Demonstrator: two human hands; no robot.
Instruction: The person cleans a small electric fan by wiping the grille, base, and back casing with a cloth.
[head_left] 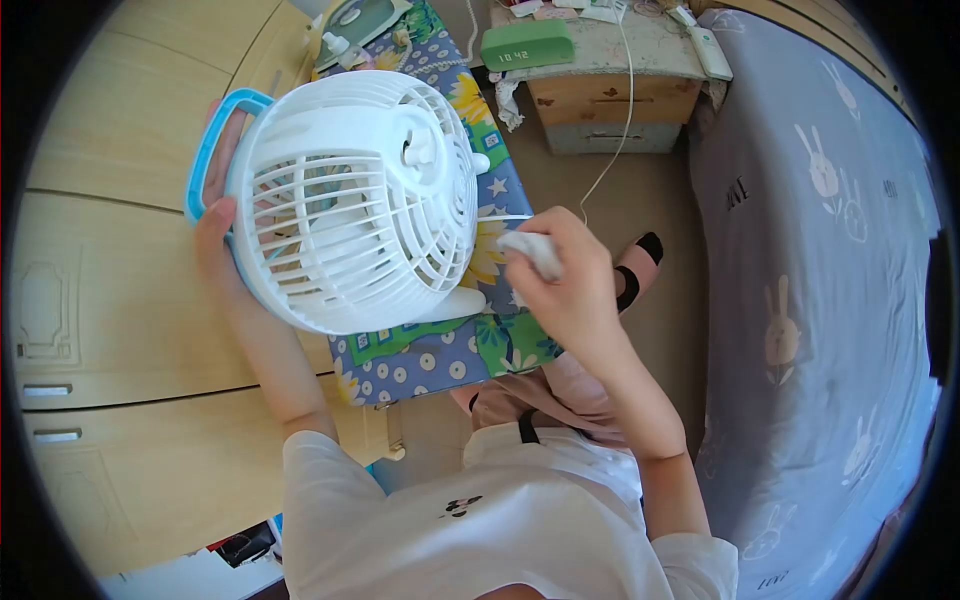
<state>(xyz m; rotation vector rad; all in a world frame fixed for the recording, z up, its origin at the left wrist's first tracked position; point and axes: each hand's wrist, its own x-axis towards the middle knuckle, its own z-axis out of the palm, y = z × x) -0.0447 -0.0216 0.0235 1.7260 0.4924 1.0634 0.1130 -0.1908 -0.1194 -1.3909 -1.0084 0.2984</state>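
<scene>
A white fan (350,200) with a slatted round housing and a light-blue rim and handle is tilted over a table with a blue, green and yellow flowered cover (430,358). My left hand (218,190) grips the fan at its blue handle, on the left side; some fingers are behind the rim. To the right of the fan, my right hand (568,275) is closed around a crumpled white cloth (535,252), apart from the housing. A white cord (505,217) shows between the fan and this hand.
Pale wooden cabinets (130,290) stand at the left. At the table's far end lies an iron (365,22). A green digital clock (527,44) sits on a nightstand (615,100), with a white cable hanging down. A bed with a grey-blue cover (800,300) fills the right side.
</scene>
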